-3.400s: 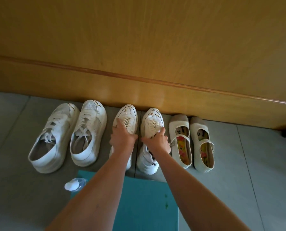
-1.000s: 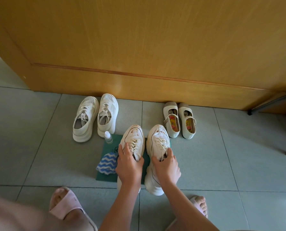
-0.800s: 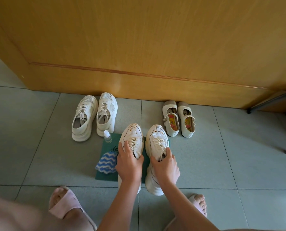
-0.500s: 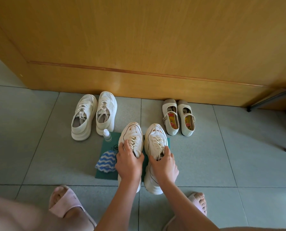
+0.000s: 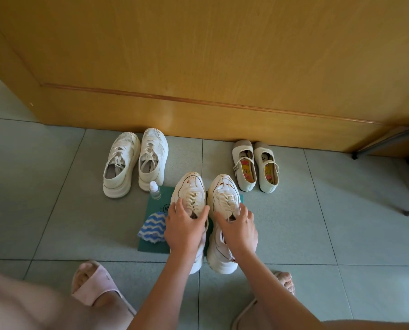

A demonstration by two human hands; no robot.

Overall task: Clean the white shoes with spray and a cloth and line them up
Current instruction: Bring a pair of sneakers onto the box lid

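1. Wood panelling runs along the far side. Against it stand a laced white pair at far left and a strapped pair at far right.
2. Nearer, a green mat lies on grey tiles, with a spray bottle upright at its far-left corner and a blue-and-white cloth on its left edge.
3. On the mat, the left hand grips the left sneaker across its laces, fingers curled round it.
4. The right hand clasps the right sneaker just beside it, fingers spread and bent over the tongue.
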